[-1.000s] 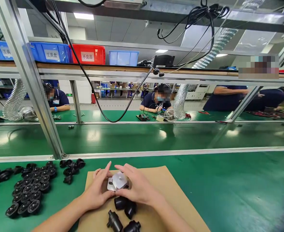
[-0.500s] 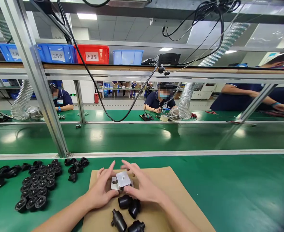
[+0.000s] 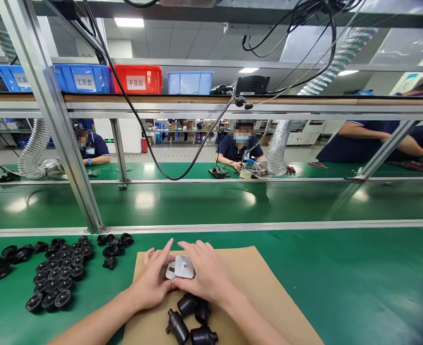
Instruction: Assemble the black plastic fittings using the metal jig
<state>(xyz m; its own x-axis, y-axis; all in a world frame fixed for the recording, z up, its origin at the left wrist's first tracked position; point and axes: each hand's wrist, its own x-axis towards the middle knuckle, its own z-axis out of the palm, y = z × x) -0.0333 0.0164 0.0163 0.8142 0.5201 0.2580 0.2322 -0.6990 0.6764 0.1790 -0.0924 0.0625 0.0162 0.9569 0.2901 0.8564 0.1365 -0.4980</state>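
Metal plate [image 3: 181, 267] | left hand [image 3: 149, 286], right hand [image 3: 205, 278] gripping | black fittings [image 3: 193, 320] just beside

On the bench [image 3: 341, 268] a cardboard sheet [image 3: 254, 287] lies at the near edge, with a small plate [image 3: 181, 267] over its far left part, loose housings [image 3: 192, 318] just at the plate's 6 o'clock, round caps [image 3: 58, 278] off the sheet at 9 o'clock, and the conveyor belt [image 3: 211, 203] at 12 o'clock.

Two hands [image 3: 150, 285], one white part [image 3: 181, 267], four black fittings [image 3: 188, 304]; one cardboard sheet [image 3: 262, 287]
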